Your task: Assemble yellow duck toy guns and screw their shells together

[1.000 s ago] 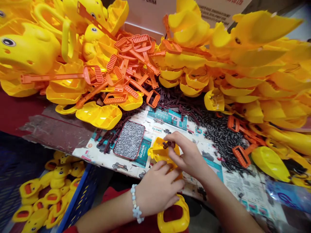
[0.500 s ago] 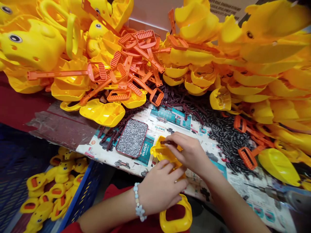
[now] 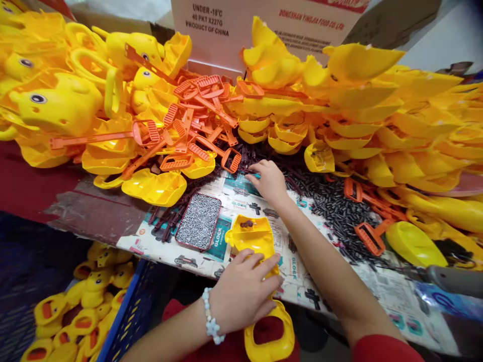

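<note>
My left hand (image 3: 243,291), with a bead bracelet at the wrist, is closed over a yellow plastic toy half-shell (image 3: 253,236) lying at the table's near edge; its loop handle (image 3: 269,334) hangs off the edge. A small dark brown piece (image 3: 247,223) sits inside the shell's top end. My right hand (image 3: 267,180) is stretched out to the heap of dark brown plastic pieces (image 3: 275,161) behind the shell, with its fingers bent down onto them. Whether they grip one is hidden.
Yellow shell halves (image 3: 377,115) and orange handle strips (image 3: 196,120) are heaped across the back. A flat tin of small metal pins (image 3: 198,221) lies left of the shell. Small black parts (image 3: 335,206) spread to the right. A blue crate of finished yellow ducks (image 3: 75,311) stands below left. A cardboard box (image 3: 241,25) is behind.
My right hand has left the shell, where it was pressing in the brown piece, and reached forward to the brown pile. The brown piece stays in the shell. My left hand has stayed put.
</note>
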Demonstrator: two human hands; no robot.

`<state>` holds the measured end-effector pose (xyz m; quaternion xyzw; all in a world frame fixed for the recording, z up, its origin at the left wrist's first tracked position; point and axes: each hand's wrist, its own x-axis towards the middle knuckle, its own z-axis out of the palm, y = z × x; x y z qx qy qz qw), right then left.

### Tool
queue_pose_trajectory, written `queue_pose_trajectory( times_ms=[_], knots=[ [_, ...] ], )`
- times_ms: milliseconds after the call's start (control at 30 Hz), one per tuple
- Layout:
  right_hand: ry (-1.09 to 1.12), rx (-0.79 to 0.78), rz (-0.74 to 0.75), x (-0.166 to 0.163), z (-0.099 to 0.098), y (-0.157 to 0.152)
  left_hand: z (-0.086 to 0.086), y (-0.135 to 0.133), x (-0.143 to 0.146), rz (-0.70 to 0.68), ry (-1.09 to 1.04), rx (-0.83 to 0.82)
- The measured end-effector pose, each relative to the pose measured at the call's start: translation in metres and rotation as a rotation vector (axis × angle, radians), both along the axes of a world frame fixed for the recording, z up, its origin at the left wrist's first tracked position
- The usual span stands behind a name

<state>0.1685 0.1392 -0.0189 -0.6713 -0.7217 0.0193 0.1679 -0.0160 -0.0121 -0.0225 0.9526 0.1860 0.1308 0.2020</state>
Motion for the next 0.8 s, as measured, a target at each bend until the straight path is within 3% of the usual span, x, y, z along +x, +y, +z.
queue_pose_trajectory(
  times_ms=[133, 267, 433, 600, 800],
  knots=[
    [-0.048, -0.042, -0.040, -0.012, -0.011, 0.017, 0.001, 0.000, 0.001, -0.005, 0.010, 0.011],
    [-0.054, -0.053, -0.013, -0.010, -0.004, 0.015, 0.001, 0.000, 0.001, 0.000, 0.011, 0.015],
    [0.099, 0.062, -0.050, 0.008, 0.015, -0.041, 0.000, -0.001, 0.000, 0.007, -0.004, 0.019],
    [0.322, 0.041, 0.295, 0.009, 0.034, -0.112, 0.001, 0.001, 0.002, -0.002, 0.005, 0.045],
    [0.333, 0.096, 0.335, 0.003, 0.025, -0.118, 0.000, 0.000, 0.002, 0.008, 0.010, 0.045]
  ],
)
